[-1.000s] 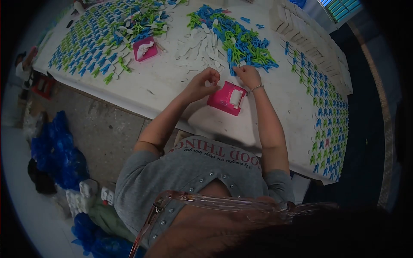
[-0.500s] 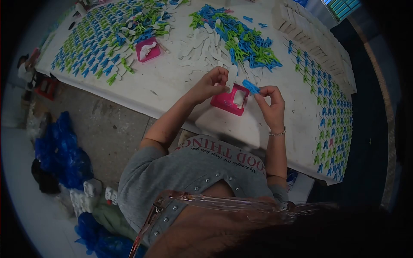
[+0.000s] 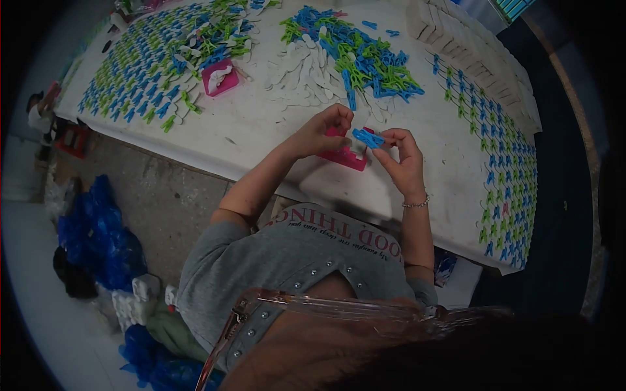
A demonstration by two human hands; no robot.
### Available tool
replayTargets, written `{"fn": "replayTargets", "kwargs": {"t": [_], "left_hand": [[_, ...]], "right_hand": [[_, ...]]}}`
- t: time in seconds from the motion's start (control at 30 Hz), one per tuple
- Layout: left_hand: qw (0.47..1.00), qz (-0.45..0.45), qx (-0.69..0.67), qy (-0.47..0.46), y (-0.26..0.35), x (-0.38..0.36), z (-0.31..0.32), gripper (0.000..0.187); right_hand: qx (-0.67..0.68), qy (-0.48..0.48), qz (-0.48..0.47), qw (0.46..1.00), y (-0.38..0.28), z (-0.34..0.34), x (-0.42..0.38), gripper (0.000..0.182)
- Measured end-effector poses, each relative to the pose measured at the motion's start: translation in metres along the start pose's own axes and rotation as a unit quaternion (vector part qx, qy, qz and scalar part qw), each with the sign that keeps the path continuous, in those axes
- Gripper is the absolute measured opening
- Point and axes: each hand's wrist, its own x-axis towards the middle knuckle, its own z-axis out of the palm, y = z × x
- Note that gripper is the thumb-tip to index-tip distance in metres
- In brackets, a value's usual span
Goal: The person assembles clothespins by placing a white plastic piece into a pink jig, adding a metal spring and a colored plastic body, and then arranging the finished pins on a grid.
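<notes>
1. Blue clip (image 3: 367, 138), gripped by the fingers of the right hand (image 3: 405, 164), is held at the right side of a pink holder (image 3: 349, 160), closer to the left hand (image 3: 319, 132) than half a second ago.
2. Left fingers curl near it; whether they grip anything cannot be told.
3. White surface (image 3: 261, 140) carries heaped blue and green clips (image 3: 372, 62), loose white pieces (image 3: 303, 75) and, at right, clip rows (image 3: 505, 176).
4. Blue bags (image 3: 101, 238) lie on the floor (image 3: 176, 189); another person (image 3: 42, 116) appears far left.
</notes>
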Motion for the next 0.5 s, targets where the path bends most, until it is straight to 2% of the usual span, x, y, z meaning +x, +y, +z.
{"fn": "replayTargets", "kwargs": {"t": [0.07,0.13,0.17,0.23,0.27,0.3,0.33,0.37,0.4,0.43,0.47,0.5], "left_hand": [[1.0,-0.016,-0.003,0.014,0.0,0.0,0.0,0.044],[1.0,-0.023,0.011,0.001,-0.001,0.002,-0.002,0.044],[0.999,-0.031,0.026,-0.002,-0.003,0.004,-0.003,0.045],[1.0,-0.018,0.012,-0.021,-0.01,0.009,-0.004,0.046],[1.0,-0.008,0.001,-0.026,-0.014,0.011,-0.007,0.047],[0.999,-0.007,0.0,-0.035,-0.016,0.016,-0.013,0.047],[0.991,0.046,0.12,0.036,-0.019,0.023,-0.022,0.048],[0.961,0.099,0.236,0.107,-0.023,0.029,-0.033,0.05],[0.951,0.076,0.238,0.181,-0.047,0.035,-0.054,0.049],[0.952,0.08,0.237,0.177,-0.057,0.034,-0.069,0.049],[0.895,0.07,0.385,0.214,-0.063,0.034,-0.082,0.043],[0.815,0.058,0.522,0.247,-0.065,0.039,-0.09,0.037]], "right_hand": [[0.046,0.007,0.022,0.999,0.004,-0.001,0.002,0.024],[0.264,-0.013,0.17,0.949,0.02,-0.005,0.002,0.018],[0.261,-0.001,0.168,0.951,0.026,-0.006,0.001,0.018],[0.397,-0.02,0.217,0.892,0.037,-0.009,0.001,0.012],[0.395,-0.011,0.213,0.894,0.042,-0.013,0.004,0.012],[0.367,0.05,0.191,0.909,0.046,-0.019,0.01,0.01],[0.338,0.11,0.168,0.919,0.053,-0.025,0.018,0.008],[0.336,0.115,0.165,0.92,0.067,-0.034,0.027,0.008],[0.234,0.225,0.128,0.937,0.086,-0.047,0.038,0.008],[0.126,0.33,0.087,0.931,0.105,-0.06,0.049,0.007],[0.124,0.334,0.083,0.931,0.122,-0.072,0.058,0.007],[0.067,0.383,0.094,0.916,0.138,-0.083,0.068,0.006]]}}
